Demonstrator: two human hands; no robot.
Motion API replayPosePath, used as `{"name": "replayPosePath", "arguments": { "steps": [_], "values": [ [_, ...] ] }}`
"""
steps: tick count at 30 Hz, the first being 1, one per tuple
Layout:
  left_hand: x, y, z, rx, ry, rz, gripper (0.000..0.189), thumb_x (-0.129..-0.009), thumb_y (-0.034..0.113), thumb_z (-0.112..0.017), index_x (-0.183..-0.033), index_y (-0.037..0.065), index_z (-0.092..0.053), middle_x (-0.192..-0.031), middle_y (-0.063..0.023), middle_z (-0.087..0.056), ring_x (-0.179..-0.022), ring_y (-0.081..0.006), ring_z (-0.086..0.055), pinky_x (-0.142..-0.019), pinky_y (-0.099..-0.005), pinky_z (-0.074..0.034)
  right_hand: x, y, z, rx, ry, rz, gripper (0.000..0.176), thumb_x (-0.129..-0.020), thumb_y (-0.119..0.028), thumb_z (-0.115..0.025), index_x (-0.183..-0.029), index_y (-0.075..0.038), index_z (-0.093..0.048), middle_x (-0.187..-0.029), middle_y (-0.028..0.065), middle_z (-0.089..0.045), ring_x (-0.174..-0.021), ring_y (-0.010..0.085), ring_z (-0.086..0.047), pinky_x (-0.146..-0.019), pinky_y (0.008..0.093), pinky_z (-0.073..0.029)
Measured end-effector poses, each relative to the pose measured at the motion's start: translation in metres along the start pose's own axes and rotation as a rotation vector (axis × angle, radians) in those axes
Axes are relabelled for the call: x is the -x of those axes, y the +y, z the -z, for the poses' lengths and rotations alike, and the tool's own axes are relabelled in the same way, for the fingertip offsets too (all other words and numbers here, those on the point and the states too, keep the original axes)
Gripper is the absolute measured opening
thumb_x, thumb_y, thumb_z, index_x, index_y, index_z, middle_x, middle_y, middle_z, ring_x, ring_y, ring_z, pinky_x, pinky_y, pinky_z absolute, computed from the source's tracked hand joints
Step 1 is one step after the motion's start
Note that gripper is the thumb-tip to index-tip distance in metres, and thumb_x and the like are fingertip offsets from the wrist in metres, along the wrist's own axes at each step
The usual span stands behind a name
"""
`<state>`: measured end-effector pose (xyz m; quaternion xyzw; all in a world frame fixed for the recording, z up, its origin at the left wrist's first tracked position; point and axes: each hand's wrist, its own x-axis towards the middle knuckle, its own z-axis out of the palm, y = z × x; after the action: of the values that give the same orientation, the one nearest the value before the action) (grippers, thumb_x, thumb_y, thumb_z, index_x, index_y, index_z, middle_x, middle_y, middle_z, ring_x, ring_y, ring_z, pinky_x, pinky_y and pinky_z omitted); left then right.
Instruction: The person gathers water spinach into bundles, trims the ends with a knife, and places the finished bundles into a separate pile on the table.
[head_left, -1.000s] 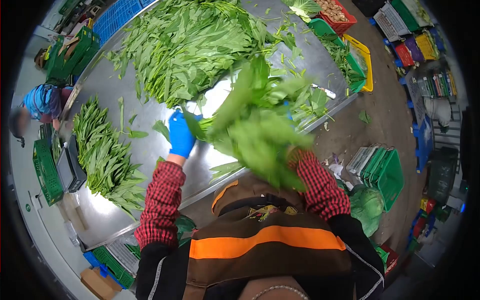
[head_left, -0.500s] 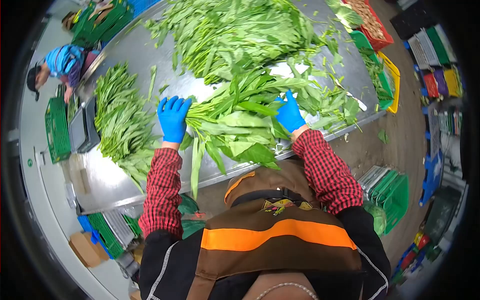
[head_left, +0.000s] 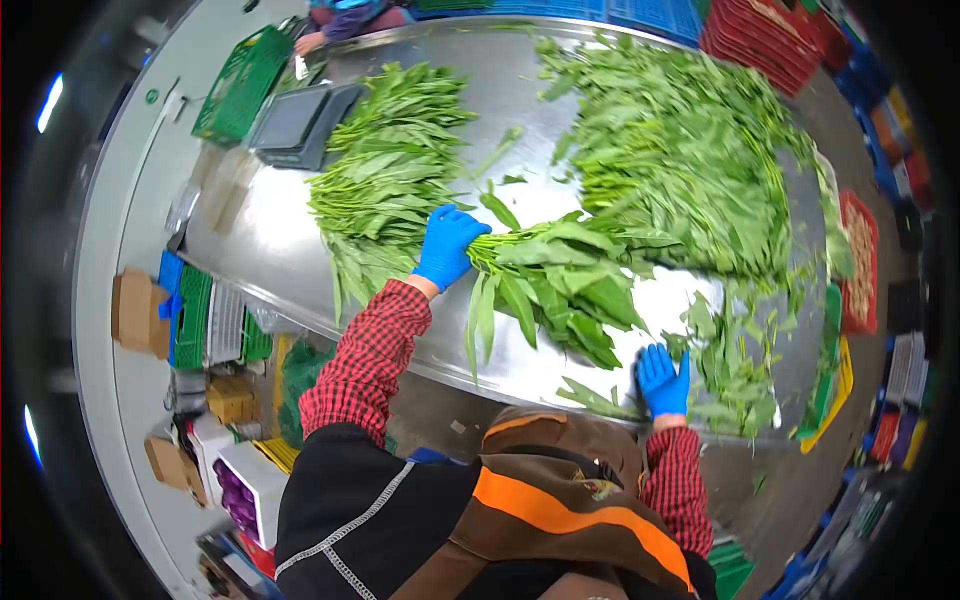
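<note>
My left hand (head_left: 449, 246), in a blue glove, is closed around the stem end of a bunch of water spinach (head_left: 560, 275), whose long leaves fan out to the right above the metal table (head_left: 400, 350). Beside the loose leaf scraps (head_left: 730, 360), my right hand (head_left: 662, 380), also blue-gloved, has its fingers stretched out and holds nothing. Several bunches lie in a row as a left pile (head_left: 395, 150), just beyond my left hand. A larger heap of the same greens (head_left: 690, 160) covers the far right of the table.
A grey scale (head_left: 300, 120) stands at the table's far left, with a green crate (head_left: 243, 85) behind it. Another person's hand (head_left: 310, 43) shows at the far edge. Red crates (head_left: 765, 40) stand beyond the table. Cardboard boxes (head_left: 140, 312) and crates line the left side.
My right hand has left the bunch and moved down to the scraps at the near right. My left hand still grips the stems. The view has turned, shifting the table.
</note>
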<state>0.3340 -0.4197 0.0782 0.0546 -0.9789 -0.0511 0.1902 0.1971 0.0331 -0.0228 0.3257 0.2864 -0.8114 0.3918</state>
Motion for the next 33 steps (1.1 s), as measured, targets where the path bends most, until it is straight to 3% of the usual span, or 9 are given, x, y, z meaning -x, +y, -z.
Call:
{"name": "replayPosePath", "arguments": {
  "steps": [6, 8, 12, 14, 19, 21, 22, 26, 33],
  "values": [
    [0.023, -0.124, 0.002, 0.028, -0.002, 0.204, 0.025, -0.063, 0.009, -0.063, -0.088, 0.011, -0.065, -0.083, -0.0119, -0.061, -0.083, -0.0341, -0.056, -0.083, -0.0423, -0.042, -0.012, 0.019, 0.016, 0.169, 0.085, -0.041, 0.07, -0.088, -0.057, -0.049, -0.135, -0.004, -0.044, -0.14, 0.0112, -0.045, -0.127, 0.0259, -0.045, -0.101, 0.0407, -0.04],
    [0.006, -0.162, 0.028, 0.324, 0.101, 0.408, 0.021, -0.065, 0.016, -0.065, -0.085, 0.011, -0.065, -0.081, -0.0119, -0.063, -0.081, -0.0351, -0.058, -0.075, -0.0414, -0.045, -0.009, 0.023, 0.01, 0.232, 0.133, -0.058, 0.067, -0.089, -0.056, -0.05, -0.133, -0.006, -0.046, -0.138, 0.0109, -0.046, -0.126, 0.0259, -0.045, -0.098, 0.04, -0.042],
    [-0.054, -0.234, 0.093, -0.182, -0.074, 0.366, 0.034, -0.064, 0.021, -0.073, -0.094, 0.009, -0.067, -0.086, -0.0154, -0.066, -0.08, -0.0353, -0.061, -0.071, -0.04, -0.048, -0.008, 0.029, 0.004, 0.301, 0.154, -0.098, 0.062, -0.09, -0.054, -0.05, -0.13, -0.007, -0.049, -0.133, 0.0099, -0.051, -0.121, 0.0245, -0.049, -0.096, 0.039, -0.043],
    [-0.078, -0.254, 0.115, 0.095, 0.131, 0.481, 0.04, -0.064, 0.019, -0.076, -0.1, 0.005, -0.066, -0.088, -0.0188, -0.066, -0.08, -0.0346, -0.063, -0.074, -0.0398, -0.049, -0.013, 0.031, 0.006, 0.33, 0.163, -0.106, 0.06, -0.09, -0.054, -0.05, -0.129, -0.008, -0.05, -0.13, 0.0095, -0.053, -0.118, 0.0241, -0.051, -0.095, 0.0387, -0.044],
    [-0.102, -0.365, 0.087, 0.204, -0.121, 0.608, 0.047, -0.063, 0.024, -0.079, -0.101, 0.0, -0.064, -0.093, -0.021, -0.066, -0.089, -0.0368, -0.063, -0.08, -0.0425, -0.049, -0.024, 0.044, -0.01, 0.356, 0.273, -0.1, 0.05, -0.091, -0.049, -0.052, -0.12, -0.009, -0.056, -0.118, 0.0103, -0.06, -0.107, 0.0244, -0.058, -0.09, 0.0375, -0.046],
    [-0.074, -0.444, 0.037, -0.465, -0.525, 0.508, 0.055, -0.063, 0.033, -0.08, -0.107, 0.006, -0.063, -0.102, -0.0203, -0.065, -0.095, -0.0386, -0.062, -0.084, -0.0456, -0.049, -0.028, 0.048, -0.017, 0.345, 0.258, -0.126, 0.042, -0.091, -0.043, -0.056, -0.115, -0.008, -0.057, -0.115, 0.0113, -0.061, -0.102, 0.0253, -0.06, -0.089, 0.0379, -0.047],
    [-0.076, -0.444, 0.027, -0.453, -0.796, 0.62, 0.06, -0.063, 0.034, -0.08, -0.114, 0.01, -0.06, -0.111, -0.0189, -0.062, -0.102, -0.0371, -0.06, -0.087, -0.0445, -0.049, -0.029, 0.052, -0.027, 0.356, 0.322, -0.138, 0.038, -0.092, -0.04, -0.055, -0.112, -0.007, -0.058, -0.11, 0.0104, -0.064, -0.1, 0.0248, -0.061, -0.089, 0.0376, -0.047],
    [-0.019, -0.523, -0.043, -0.549, -0.767, 0.762, 0.057, -0.066, 0.026, -0.076, -0.119, 0.014, -0.059, -0.118, -0.0175, -0.06, -0.107, -0.0342, -0.059, -0.092, -0.0441, -0.047, -0.025, 0.05, -0.066, 0.661, 0.234, -0.205, 0.036, -0.095, -0.036, -0.052, -0.116, -0.008, -0.06, -0.106, 0.0055, -0.066, -0.094, 0.0128, -0.063, -0.083, 0.0264, -0.047],
    [-0.101, -0.434, -0.003, -0.899, -0.797, 0.799, 0.053, -0.07, 0.02, -0.076, -0.119, 0.013, -0.055, -0.118, -0.0122, -0.059, -0.108, -0.0317, -0.058, -0.088, -0.0417, -0.048, -0.031, 0.041, -0.147, 0.97, 0.048, -0.083, 0.04, -0.096, -0.035, -0.05, -0.122, -0.005, -0.058, -0.109, 0.0039, -0.066, -0.095, 0.0113, -0.061, -0.087, 0.0258, -0.046]
  ]
}}
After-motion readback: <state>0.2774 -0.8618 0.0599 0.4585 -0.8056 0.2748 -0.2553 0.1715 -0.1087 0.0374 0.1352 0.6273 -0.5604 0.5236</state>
